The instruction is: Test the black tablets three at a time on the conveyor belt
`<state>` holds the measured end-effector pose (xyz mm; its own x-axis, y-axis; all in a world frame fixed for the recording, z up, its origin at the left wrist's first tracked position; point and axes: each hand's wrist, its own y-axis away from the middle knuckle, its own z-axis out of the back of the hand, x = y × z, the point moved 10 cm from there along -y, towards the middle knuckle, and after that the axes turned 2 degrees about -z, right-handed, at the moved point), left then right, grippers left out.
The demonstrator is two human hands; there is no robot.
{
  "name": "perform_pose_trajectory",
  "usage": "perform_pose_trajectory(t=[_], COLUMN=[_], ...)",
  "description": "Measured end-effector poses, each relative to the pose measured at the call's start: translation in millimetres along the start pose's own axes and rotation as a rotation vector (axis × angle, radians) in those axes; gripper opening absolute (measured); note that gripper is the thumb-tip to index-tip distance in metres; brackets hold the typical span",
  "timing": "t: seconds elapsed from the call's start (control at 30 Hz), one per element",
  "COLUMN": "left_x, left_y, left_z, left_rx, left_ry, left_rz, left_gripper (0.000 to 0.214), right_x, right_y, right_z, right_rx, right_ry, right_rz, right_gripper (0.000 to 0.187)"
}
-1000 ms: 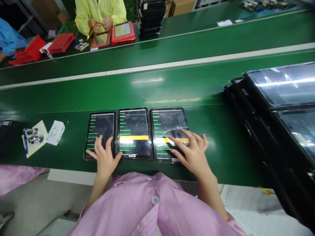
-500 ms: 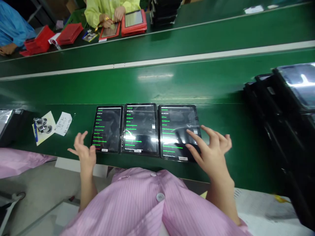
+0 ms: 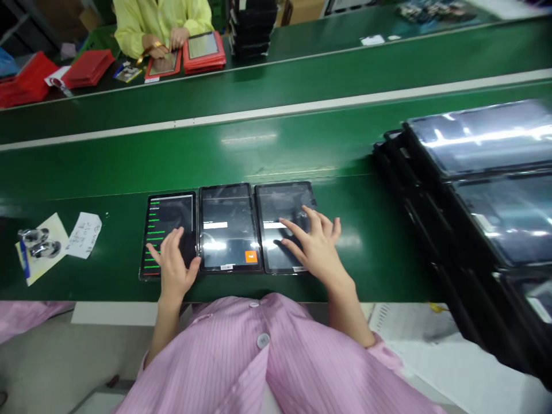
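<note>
Three tablets lie side by side on the green bench. The left tablet (image 3: 172,210) shows a list of green lines on black. On the middle tablet (image 3: 226,204) there is a dark screen with a white bar and an orange button at its lower right. The right tablet (image 3: 280,198) also has a dark screen with a white bar. My left hand (image 3: 175,267), fingers spread, is over the lower part of the left tablet. My right hand (image 3: 321,247) hovers over or touches the right tablet with its fingers apart; contact is hard to tell. Neither hand holds anything.
Stacks of black-edged tablets (image 3: 478,138) rise at the right. To the left lie a handwritten note (image 3: 84,234) and a yellow paper (image 3: 56,227) with clear round items and a blue pen. Across the bench a person in yellow (image 3: 159,23) handles a tablet beside red cases (image 3: 204,63).
The middle and right screens have switched from green lists to dark pages with white bars. My left hand has moved right, over the left tablet. The view has shifted toward the right.
</note>
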<state>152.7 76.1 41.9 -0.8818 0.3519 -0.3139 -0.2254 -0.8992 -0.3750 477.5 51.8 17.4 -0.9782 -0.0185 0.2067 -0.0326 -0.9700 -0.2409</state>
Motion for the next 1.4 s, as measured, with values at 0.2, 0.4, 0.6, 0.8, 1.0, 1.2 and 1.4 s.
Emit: perform_pose_trajectory(t=[0.2,0.4,0.6,0.8,1.0,1.2,1.4], left_x=[-35.4,-50.1,-63.6,-62.4,-59.7,-62.8,8.8], left_y=[-11.0,-19.9,-20.3,-20.1,-27.3,-23.8,-13.5], left_z=[-26.8,-43.0,-38.6,-27.0,-40.0,-47.3,-1.0], left_rx=[0.142,0.212,0.174,0.07,0.135,0.254,0.025], left_ry=[0.059,0.05,0.103,0.1,0.015,-0.011,-0.131], left_rz=[-0.145,-0.146,-0.246,-0.276,-0.187,-0.178,0.027], left_gripper=[0.052,0.053,0.052,0.04,0.044,0.047,0.054], right_x=[-20.9,-14.6,-22.8,-61.6,-60.3,-60.8,-72.6], right_y=[12.6,15.3,7.2,20.6,31.6,33.8,35.5], right_z=[14.5,7.1,17.2,24.2,19.8,22.4,30.1], right_rx=[-0.051,-0.003,-0.086,-0.16,-0.186,-0.21,-0.256], right_ry=[-0.008,0.015,0.008,-0.041,-0.055,-0.056,-0.064], right_rz=[-0.056,-0.031,-0.093,-0.196,-0.203,-0.213,-0.245], right_gripper=[0.045,0.044,0.051,0.054,0.055,0.054,0.061])
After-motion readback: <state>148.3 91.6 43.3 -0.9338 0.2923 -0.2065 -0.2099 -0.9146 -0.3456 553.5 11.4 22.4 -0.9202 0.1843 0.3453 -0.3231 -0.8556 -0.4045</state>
